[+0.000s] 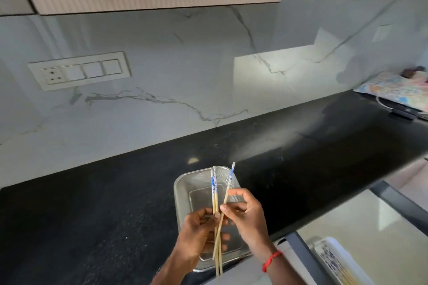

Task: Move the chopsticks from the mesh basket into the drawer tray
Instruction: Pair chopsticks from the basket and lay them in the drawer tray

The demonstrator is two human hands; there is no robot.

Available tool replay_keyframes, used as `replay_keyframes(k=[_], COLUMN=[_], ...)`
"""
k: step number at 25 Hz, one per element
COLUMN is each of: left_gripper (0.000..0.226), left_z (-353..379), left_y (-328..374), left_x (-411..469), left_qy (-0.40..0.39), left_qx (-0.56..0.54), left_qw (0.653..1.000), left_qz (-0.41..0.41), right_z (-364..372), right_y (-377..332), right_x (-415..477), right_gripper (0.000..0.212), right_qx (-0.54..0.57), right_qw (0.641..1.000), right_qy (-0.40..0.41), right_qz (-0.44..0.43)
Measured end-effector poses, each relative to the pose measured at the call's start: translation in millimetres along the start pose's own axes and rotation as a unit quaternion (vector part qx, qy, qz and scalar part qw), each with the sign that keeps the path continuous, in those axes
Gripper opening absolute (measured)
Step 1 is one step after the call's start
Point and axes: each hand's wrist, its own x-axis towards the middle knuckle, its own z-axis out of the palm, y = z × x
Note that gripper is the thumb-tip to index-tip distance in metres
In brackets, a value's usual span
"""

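The mesh basket (183, 192) stands on the countertop (92, 215), at its near edge. Above it, the left hand (196, 236) and the right hand (247, 213) hold 3 chopsticks (215, 194). The drawer tray (347, 259) lies near right, lower.

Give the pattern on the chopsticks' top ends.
Blue-and-white print on the chopsticks, above plain pale wood shafts. The head view shows it.

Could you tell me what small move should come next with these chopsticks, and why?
Probably the right hand should swing its blue-patterned bamboo chopstick parallel to the pair the left hand grips, making one bundle. The three are lifted above the rectangular metal mesh basket, but that one slants across the others; the white drawer tray lies lower right.
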Motion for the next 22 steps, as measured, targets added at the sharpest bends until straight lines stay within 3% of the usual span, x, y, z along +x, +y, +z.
replay_keyframes(k=[6,12,16,22], left_gripper=[0.018,0.022,0.021,0.014], left_z=[57,109,147,224], left_y=[-14,-23,-32,-63], left_x=[12,10,7,-9], left_qy=[-0.066,-0.114,-0.11,-0.101], left_qx=[0.052,0.092,0.114,0.155], left_qw=[0.996,0.989,0.987,0.983], left_qz=[0.003,-0.006,-0.014,-0.012], right_z=[-69,-125,-156,-225], right_y=[-5,-8,-2,22], right_x=[-13,-19,-34,-65], right_gripper=[0.064,0.017,0.018,0.022], right_qx=[0.003,0.053,0.026,0.007], right_qw=[0.997,0.993,0.996,0.993], right_qy=[0.024,0.067,0.063,0.076], right_qz=[0.073,0.086,0.063,0.092])
